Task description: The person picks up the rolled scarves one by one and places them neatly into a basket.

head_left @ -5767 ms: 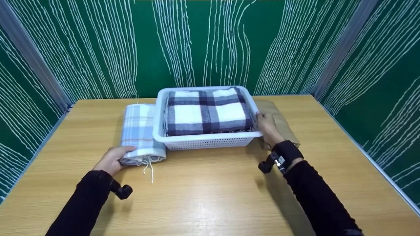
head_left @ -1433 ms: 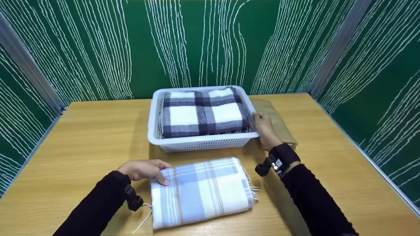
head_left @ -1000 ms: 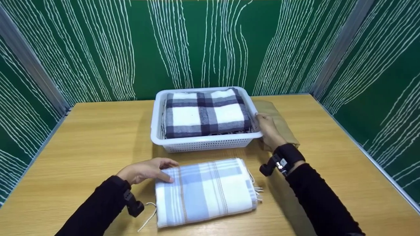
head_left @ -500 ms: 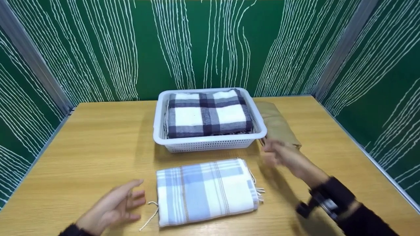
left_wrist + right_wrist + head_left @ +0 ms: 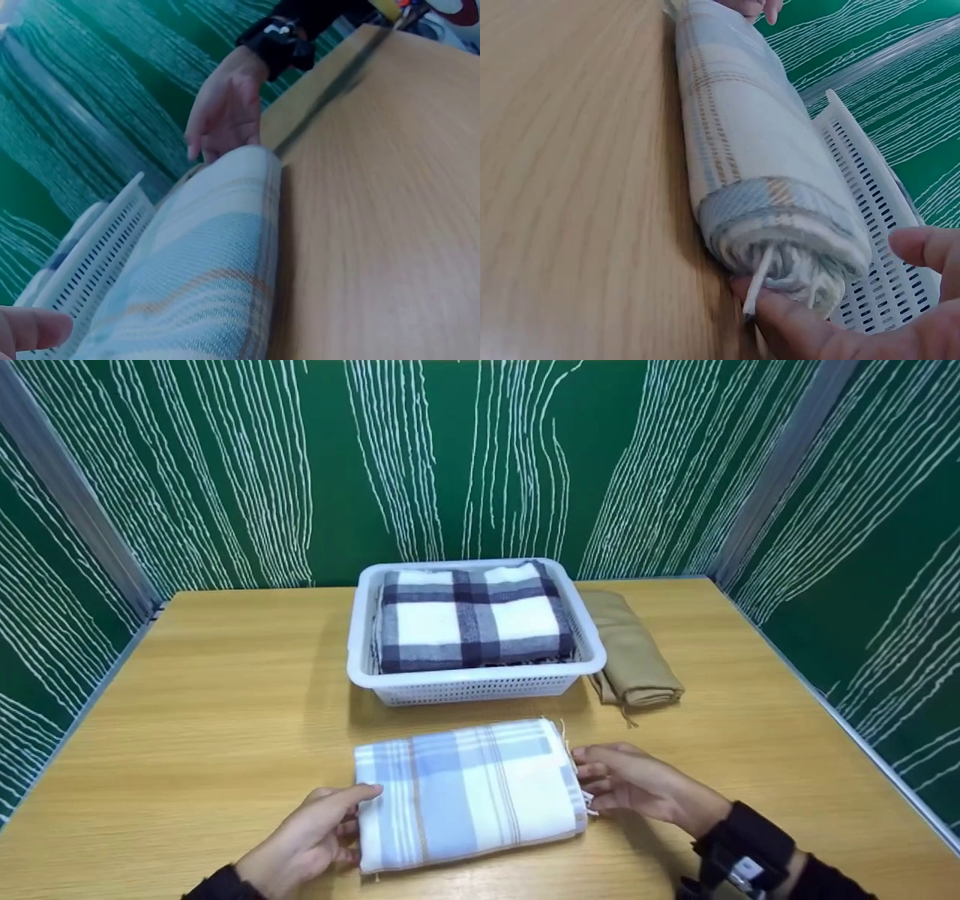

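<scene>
- Starting with the left hand (image 5: 307, 840): thumb over the nearest end of the folded blue-and-white plaid blanket (image 5: 465, 799); gripping? Can't tell.
- Between both hands, that blanket: probably light, soft, floppy, so best scooped beneath both ends.
- And right hand (image 5: 637, 784): loosely spread, nothing grasped, fingertips at the fringed end.

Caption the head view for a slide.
Left hand and right hand at opposite ends of a pale folded blanket, a basket behind.
</scene>
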Available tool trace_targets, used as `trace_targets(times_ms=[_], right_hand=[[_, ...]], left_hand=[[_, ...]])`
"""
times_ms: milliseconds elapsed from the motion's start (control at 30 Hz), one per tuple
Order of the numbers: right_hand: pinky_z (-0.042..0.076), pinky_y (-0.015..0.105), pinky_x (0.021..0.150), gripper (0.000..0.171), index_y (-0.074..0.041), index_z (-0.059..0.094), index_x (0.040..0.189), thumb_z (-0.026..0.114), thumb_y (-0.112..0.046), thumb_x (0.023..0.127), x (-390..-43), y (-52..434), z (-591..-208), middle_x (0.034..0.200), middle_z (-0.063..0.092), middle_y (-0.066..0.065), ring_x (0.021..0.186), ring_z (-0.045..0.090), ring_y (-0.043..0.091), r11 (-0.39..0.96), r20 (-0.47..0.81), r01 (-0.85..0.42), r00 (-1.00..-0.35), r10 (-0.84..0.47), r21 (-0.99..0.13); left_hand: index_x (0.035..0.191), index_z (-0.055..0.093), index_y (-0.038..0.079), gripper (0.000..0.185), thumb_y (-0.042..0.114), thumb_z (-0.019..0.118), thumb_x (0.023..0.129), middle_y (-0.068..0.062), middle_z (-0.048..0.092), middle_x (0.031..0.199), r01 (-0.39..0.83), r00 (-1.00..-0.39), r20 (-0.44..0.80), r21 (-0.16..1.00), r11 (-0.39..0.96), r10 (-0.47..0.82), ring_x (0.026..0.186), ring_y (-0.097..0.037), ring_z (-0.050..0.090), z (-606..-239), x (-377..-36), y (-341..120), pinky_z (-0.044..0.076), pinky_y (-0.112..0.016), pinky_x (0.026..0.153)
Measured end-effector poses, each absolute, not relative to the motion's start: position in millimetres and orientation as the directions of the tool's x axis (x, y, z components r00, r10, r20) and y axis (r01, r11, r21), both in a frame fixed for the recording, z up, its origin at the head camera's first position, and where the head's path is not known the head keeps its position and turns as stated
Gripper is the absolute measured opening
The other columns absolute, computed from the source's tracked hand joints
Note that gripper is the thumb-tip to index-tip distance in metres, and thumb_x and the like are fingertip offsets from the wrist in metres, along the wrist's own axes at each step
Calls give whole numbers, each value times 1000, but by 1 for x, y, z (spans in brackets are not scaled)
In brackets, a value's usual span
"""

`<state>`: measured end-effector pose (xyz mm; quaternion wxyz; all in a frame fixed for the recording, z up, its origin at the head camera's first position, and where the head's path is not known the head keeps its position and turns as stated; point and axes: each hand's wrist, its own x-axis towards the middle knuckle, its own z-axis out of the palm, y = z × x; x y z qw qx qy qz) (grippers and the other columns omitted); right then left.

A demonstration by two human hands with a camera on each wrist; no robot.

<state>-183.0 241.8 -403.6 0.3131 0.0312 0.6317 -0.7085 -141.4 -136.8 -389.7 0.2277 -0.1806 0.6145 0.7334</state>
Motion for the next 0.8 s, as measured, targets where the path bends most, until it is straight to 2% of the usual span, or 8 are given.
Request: trace_targets(times_ms=[67,133,267,400,567,800], right_hand=[[52,34,77,20,-3,57,103,55,-21,95,-186,236,-405,90,61,6,83,60,18,-4,-437,479,-803,-404,-878],[52,35,78,25,1,57,106,58,-22,94,-187,229,-408,90,63,7,82,62,18,-1,-433,475,-803,-409,-880],[52,38,84,34,5,54,115,61,-19,92,-189,217,-414,99,66,11,89,64,20,-26,-412,469,-801,-434,-883],[51,40,86,40,6,49,120,64,-15,90,-189,210,-419,105,65,13,95,64,23,-77,-403,481,-802,-441,-873],[52,40,85,36,5,51,119,63,-14,90,-186,210,-423,104,65,13,95,64,23,-116,-401,496,-801,-445,-861],[52,39,85,27,3,55,112,61,-12,91,-176,207,-421,103,66,12,95,64,23,-133,-402,519,-778,-483,-845]], left_hand=[[74,57,7,17,15,65,87,-6,56,79,-551,-834,-543,825,-128,95,77,-20,54,-391,-145,-133,45,-38,69],[82,59,2,13,13,65,87,-7,59,80,-541,-841,-532,830,-139,95,77,-21,56,-393,-149,-129,48,-40,71],[93,60,-4,19,12,66,86,-9,65,80,-517,-856,-509,836,-182,93,75,-20,63,-400,-157,-123,52,-36,71],[91,61,-1,21,17,69,85,-7,66,77,-519,-854,-516,831,-202,72,71,-18,63,-406,-162,-120,52,-32,69],[94,60,4,28,26,72,83,-6,65,82,-549,-835,-535,806,-221,126,75,-17,62,-408,-163,-121,50,-31,71],[100,59,5,27,28,67,87,-6,66,89,-551,-831,-501,799,-241,241,82,-18,63,-408,-157,-129,50,-34,77]])
